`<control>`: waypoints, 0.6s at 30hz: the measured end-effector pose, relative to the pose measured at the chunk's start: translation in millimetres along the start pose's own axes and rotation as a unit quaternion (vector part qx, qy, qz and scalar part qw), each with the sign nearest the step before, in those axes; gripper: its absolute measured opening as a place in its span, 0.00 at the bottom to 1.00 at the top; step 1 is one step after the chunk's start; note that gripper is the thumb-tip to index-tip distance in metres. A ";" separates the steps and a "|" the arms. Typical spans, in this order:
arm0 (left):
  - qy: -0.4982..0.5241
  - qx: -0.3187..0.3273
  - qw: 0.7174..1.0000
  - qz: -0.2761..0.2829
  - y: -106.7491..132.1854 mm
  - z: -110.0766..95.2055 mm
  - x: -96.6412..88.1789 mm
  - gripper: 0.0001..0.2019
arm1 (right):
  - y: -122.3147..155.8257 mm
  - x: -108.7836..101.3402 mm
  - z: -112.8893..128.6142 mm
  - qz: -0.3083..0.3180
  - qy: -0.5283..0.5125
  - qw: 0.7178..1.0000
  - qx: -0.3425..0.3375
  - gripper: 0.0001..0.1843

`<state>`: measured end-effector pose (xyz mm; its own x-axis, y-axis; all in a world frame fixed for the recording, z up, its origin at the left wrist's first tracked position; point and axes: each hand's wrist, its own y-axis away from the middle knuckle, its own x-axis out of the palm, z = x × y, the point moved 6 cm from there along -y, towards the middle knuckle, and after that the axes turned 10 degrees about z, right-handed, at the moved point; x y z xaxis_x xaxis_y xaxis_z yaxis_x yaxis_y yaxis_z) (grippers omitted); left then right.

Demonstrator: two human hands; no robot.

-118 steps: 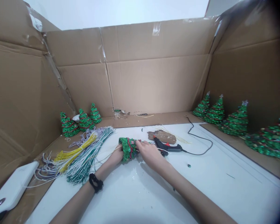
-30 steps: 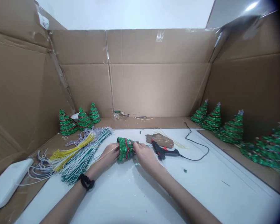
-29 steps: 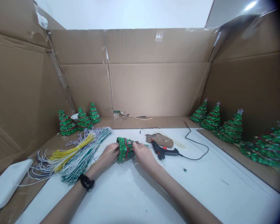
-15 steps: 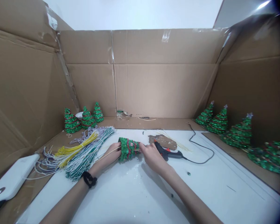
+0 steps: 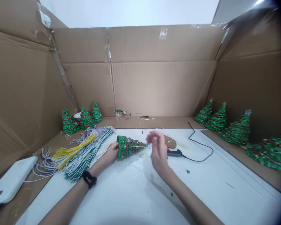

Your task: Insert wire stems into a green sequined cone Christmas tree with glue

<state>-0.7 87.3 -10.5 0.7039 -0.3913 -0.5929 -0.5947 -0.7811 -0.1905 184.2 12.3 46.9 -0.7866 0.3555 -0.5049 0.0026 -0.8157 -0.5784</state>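
A small green tinsel Christmas tree point(image 5: 129, 147) lies on its side in the air above the white board, tip to the right. Red garland winds round it, and a thin pale strand runs along its side. My left hand point(image 5: 112, 152) grips the tree at its base, the fingers partly hidden inside. Just beyond the tip, my right hand point(image 5: 158, 149) is raised with fingers extended, apart from the tree and holding nothing I can see. Behind that hand is a black hot glue gun point(image 5: 175, 153), its front part covered by the hand.
Bundles of green-white wires point(image 5: 89, 156) and yellow wires point(image 5: 77, 146) lie at left, near a white device point(image 5: 12, 181). Finished-looking trees stand along the left point(image 5: 70, 122) and right point(image 5: 216, 117). A brown glue-spotted piece point(image 5: 170, 142) and black cord point(image 5: 201, 145) lie right. Cardboard walls point(image 5: 154, 84) enclose the board.
My right hand has let go of the tree's tip and moved up and right, its fingers straightening. The tip now shows. My left hand still holds the base.
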 end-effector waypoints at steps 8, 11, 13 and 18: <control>0.015 0.014 1.000 0.019 0.3 -1.0 0.8 0.15 | -2.6 23.0 -26.4 0.264 0.175 0.940 0.124 0.15; 0.008 0.025 0.999 0.018 0.3 0.0 1.8 0.15 | -2.6 25.5 -25.1 0.253 0.178 0.946 0.100 0.14; 0.005 0.027 1.000 0.011 0.4 -0.4 1.3 0.14 | -3.0 26.5 -23.4 0.247 0.163 0.953 0.070 0.12; -0.030 0.036 0.999 -0.008 1.2 -2.7 -3.4 0.16 | -0.7 39.3 -20.6 0.273 0.209 0.939 0.023 0.11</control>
<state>-2.7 86.4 -6.6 0.6906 -0.3470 -0.6346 -0.6107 -0.7498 -0.2547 166.0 36.2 14.2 -0.3647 0.0178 -0.9310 0.3006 -0.9440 -0.1358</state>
